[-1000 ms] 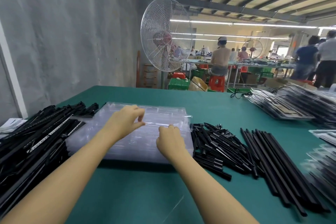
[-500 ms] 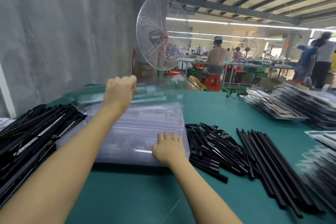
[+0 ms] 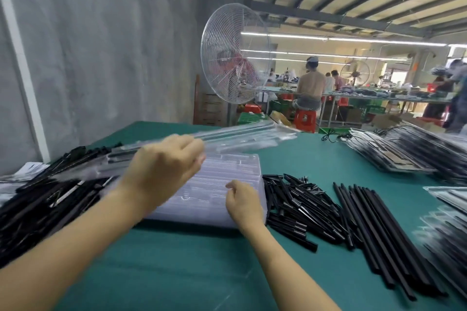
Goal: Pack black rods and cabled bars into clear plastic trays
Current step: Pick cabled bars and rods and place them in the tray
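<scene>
Your left hand (image 3: 164,169) is up above the desk (image 3: 192,265), knuckles toward you, with fingers and thumb curled round the near edge of a clear tray (image 3: 240,134). Its forearm runs in from the near left corner. Your right hand (image 3: 243,203) sits lower, on the tray stack (image 3: 227,166), fingers curled under; whether they pinch anything can't be told.
</scene>
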{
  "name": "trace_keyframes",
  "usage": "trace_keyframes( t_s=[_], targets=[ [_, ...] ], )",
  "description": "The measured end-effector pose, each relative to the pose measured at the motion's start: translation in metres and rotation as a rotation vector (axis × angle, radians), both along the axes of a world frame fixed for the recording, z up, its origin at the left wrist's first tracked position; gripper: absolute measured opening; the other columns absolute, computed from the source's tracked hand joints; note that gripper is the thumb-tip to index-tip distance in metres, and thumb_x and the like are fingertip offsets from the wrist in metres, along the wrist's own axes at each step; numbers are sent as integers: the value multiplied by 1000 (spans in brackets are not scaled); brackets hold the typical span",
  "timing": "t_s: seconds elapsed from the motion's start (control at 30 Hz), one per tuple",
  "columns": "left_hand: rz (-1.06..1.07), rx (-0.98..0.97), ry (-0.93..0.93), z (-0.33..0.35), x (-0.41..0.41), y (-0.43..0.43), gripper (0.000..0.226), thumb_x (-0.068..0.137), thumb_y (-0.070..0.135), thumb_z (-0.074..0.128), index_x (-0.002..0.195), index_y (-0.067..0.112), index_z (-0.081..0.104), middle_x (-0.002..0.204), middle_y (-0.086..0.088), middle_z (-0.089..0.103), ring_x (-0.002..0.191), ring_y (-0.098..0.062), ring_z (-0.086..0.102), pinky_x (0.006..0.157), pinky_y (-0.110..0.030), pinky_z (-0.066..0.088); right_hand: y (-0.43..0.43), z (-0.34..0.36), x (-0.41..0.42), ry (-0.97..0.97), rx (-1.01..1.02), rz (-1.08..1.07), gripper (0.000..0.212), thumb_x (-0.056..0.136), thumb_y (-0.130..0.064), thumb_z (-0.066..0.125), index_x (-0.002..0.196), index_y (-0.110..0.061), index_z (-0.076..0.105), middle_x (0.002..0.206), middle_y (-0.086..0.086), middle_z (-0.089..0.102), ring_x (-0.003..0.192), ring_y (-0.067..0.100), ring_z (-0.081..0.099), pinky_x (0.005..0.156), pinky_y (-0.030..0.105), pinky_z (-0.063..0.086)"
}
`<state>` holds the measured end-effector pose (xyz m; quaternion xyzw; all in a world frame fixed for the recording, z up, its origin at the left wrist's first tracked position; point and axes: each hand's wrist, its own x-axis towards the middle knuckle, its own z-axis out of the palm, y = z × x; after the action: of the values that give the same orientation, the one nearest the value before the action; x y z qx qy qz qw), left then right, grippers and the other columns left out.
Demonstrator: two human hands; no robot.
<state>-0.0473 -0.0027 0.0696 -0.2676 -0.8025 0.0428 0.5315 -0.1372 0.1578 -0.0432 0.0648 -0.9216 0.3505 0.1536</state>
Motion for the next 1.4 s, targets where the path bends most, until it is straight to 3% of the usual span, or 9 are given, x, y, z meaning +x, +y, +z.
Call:
trace_keyframes(
  t_s=[0.13,0.27,0.4,0.6,0.77,0.87,1.1,1.27,1.4],
  targets=[
    [-91,-161,-219,-54,60,5,19,84,14,52,67,12,60,74,-2,62,63,-22,62,49,-29,51,36,22,15,-192,-976,70,19,94,-5,46,87,-4,65,87,13,68,77,23,58,77,32,43],
    [-178,-181,-218,-93,111,21,17,70,5,57,58,16,56,73,-3,65,62,-19,62,53,-23,49,99,23,37,-522,-1599,415,52,97,-45,34,111,-2,59,106,21,69,95,35,66,86,44,49],
    [-204,-222,-240,-134,144,45,26,80,5,42,61,23,42,62,8,56,56,-7,57,46,-18,45,159,6,65,-693,-1280,565,70,90,-67,33,123,-9,55,124,24,59,96,38,66,64,42,58],
    [-173,-280,-478,-162,163,67,32,97,23,30,69,27,43,62,17,51,51,0,44,42,-14,36,195,-13,101,-751,-792,292,29,82,-12,67,108,-5,56,98,15,71,72,31,68,52,29,52],
    [-260,-177,-1026,-142,157,57,58,87,73,15,98,28,51,112,16,52,97,-1,52,83,-24,46,184,-27,113,-568,-689,23,31,92,-5,56,120,4,45,68,19,59,38,16,54,34,20,41],
    [-246,140,-1055,-134,140,37,64,86,66,14,104,23,56,107,14,54,99,-1,51,91,-27,42,172,-31,113,-450,-581,-97,36,94,-8,54,127,-2,41,67,17,56,33,13,48,31,18,35],
    [459,535,-931,-164,67,-56,39,97,30,46,132,13,43,140,-8,43,129,-28,35,106,-38,31,170,-43,114,-195,-84,-313,33,97,-23,47,124,-4,53,109,18,63,85,26,60,70,28,40],
    [337,744,-955,-179,41,-74,8,95,25,52,99,19,56,107,-7,66,102,-25,56,89,-37,43,190,-43,115,35,477,-486,24,96,-22,46,89,-6,62,98,7,53,97,25,53,65,30,38],
    [287,701,-874,-176,35,-67,8,93,27,55,85,28,56,91,3,66,92,-21,56,83,-38,45,211,-33,107,-92,686,-654,24,92,-12,42,112,-10,55,120,9,51,111,26,48,83,31,44]
  ],
)
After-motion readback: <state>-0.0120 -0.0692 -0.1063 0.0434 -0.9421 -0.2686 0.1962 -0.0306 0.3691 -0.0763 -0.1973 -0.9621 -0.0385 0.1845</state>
